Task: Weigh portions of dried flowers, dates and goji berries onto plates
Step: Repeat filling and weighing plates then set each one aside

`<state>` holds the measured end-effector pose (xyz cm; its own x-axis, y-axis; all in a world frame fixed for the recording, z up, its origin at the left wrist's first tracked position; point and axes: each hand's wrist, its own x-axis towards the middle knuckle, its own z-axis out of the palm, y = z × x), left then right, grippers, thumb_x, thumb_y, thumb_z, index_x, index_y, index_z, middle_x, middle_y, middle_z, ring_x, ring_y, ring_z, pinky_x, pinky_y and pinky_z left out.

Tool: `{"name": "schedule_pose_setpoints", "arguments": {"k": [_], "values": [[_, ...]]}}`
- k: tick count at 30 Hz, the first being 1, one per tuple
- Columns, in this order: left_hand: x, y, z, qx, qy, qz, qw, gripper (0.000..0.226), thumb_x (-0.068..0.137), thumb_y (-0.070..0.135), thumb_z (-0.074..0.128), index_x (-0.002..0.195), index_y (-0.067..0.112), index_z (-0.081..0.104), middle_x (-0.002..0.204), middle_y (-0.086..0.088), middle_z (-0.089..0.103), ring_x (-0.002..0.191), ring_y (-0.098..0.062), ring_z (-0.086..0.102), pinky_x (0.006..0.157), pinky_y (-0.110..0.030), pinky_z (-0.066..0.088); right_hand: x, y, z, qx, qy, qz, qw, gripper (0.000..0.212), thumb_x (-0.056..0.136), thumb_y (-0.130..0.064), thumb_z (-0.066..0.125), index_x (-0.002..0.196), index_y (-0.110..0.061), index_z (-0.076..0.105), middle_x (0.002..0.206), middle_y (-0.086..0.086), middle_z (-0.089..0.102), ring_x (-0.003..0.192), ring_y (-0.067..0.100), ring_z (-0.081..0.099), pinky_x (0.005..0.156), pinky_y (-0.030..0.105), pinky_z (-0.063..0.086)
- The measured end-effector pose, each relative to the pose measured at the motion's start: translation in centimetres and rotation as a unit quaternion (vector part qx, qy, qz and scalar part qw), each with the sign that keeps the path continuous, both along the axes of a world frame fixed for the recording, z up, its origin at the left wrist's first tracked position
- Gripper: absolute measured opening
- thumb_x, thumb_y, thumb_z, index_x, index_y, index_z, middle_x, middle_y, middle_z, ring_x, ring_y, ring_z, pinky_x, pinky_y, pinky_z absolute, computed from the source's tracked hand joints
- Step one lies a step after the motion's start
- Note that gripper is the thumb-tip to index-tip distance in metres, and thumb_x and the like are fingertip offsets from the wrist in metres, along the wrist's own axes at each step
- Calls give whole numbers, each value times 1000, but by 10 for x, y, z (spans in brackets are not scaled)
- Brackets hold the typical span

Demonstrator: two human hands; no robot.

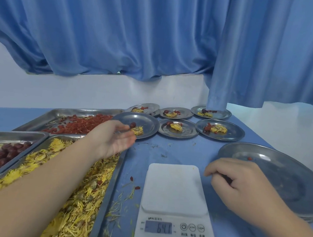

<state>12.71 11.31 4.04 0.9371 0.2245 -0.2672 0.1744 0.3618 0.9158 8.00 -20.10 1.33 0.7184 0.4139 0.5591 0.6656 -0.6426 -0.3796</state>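
While the trays are lying left of the bare scale, the left hand is hanging slack over a plate of flower and date, and the right hand beside the scale is seemingly pinching berries, light and crushable, probably needing gentle fingertips, nothing blocking.

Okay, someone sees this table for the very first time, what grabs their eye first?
Probably the blue curtain filling the background, then the heap of yellow dried flowers at front left. The white scale sits front centre, display lit, with small filled plates lined up behind it.
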Motion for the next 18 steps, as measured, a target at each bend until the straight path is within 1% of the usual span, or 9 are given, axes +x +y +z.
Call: {"name": "schedule_pose_setpoints", "arguments": {"k": [2, 4, 7, 8, 10, 11, 13, 14, 18], "values": [[-17, -19, -2, 38, 4, -30, 999, 13, 94, 11, 53, 103, 6, 61, 91, -13, 64, 66, -22, 67, 57, -30, 58, -2, -4, 2, -16, 20, 2, 1000, 27, 80, -7, 55, 77, -29, 71, 71, -25, 64, 75, -1, 59, 69, 19, 44], [-35, -37, -4, 54, -2, -64, 997, 14, 92, 15, 57, 103, 9, 64, 87, -10, 66, 65, -20, 67, 59, -30, 56, -4, -12, 4, -29, 24, -10, 999, 26, 82, -8, 57, 83, -31, 71, 73, -26, 62, 77, 0, 58, 72, 18, 45], [-63, -60, -7, 43, -24, -115, 992, 26, 77, 19, 68, 102, 11, 68, 85, -9, 70, 65, -20, 68, 57, -30, 56, -5, -30, 2, -57, 10, -47, 997, 18, 84, -14, 60, 90, -27, 71, 83, -15, 63, 80, 7, 57, 72, 27, 47], [-71, -65, -9, 38, -31, -126, 991, 29, 74, 21, 68, 102, 12, 68, 84, -8, 71, 66, -21, 68, 57, -30, 55, -5, -38, 0, -76, 16, -66, 995, 15, 84, -18, 62, 93, -26, 70, 89, -11, 62, 87, 10, 56, 76, 30, 47], [-83, -72, -15, 35, -45, -134, 989, 23, 84, 20, 63, 104, 11, 67, 85, -8, 71, 66, -21, 68, 59, -30, 54, -4, -55, -5, -126, 76, -116, 982, 11, 86, -32, 62, 95, -29, 67, 99, -8, 57, 99, 15, 52, 86, 33, 45], [-88, -73, -19, 35, -51, -131, 989, 20, 89, 19, 59, 106, 11, 67, 85, -9, 71, 66, -21, 68, 59, -30, 53, -4, -62, -6, -157, 116, -140, 971, 9, 86, -41, 61, 86, -32, 63, 98, -8, 54, 99, 15, 50, 87, 34, 45], [-94, -72, -24, 35, -56, -116, 991, 20, 91, 18, 56, 106, 11, 67, 84, -9, 71, 65, -21, 67, 57, -30, 53, -4, -69, -7, -208, 162, -173, 949, 29, 85, -50, 56, 64, -34, 45, 88, -9, 49, 89, 16, 49, 82, 35, 46], [-96, -70, -25, 36, -57, -105, 992, 20, 90, 18, 56, 105, 11, 67, 83, -8, 71, 64, -20, 67, 56, -30, 53, -5, -68, -6, -219, 168, -183, 944, 35, 86, -50, 55, 59, -33, 40, 84, -8, 49, 85, 16, 49, 79, 36, 46], [-100, -62, -27, 39, -65, -55, 996, 18, 92, 20, 55, 104, 13, 66, 75, -4, 70, 59, -18, 66, 59, -32, 47, -8, -58, -7, -241, 130, -214, 938, 36, 86, -40, 52, 55, -28, 37, 79, -6, 49, 76, 17, 51, 67, 34, 47]]}}
